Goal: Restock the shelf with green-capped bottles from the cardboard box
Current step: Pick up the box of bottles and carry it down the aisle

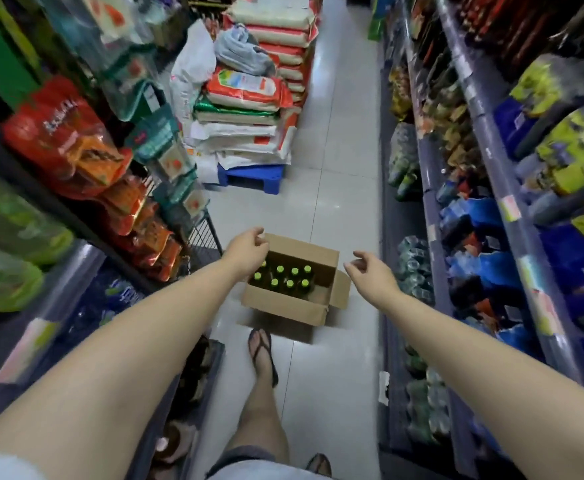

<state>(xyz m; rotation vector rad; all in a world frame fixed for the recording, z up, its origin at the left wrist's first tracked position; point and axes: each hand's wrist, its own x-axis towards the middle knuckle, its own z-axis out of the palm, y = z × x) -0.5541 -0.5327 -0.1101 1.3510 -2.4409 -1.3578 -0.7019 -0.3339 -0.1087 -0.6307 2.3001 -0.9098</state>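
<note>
An open cardboard box sits on the aisle floor ahead of my feet. Several dark bottles with green caps stand upright in its left part; the right part looks empty. My left hand hovers over the box's far left corner, fingers loosely curled, holding nothing. My right hand hangs just past the box's right flap, fingers apart and empty.
Shelves of packaged goods line both sides of the narrow aisle. A black wire rack stands left of the box. Stacked rice sacks on a blue pallet block the aisle's left side farther on. My sandalled foot is near the box.
</note>
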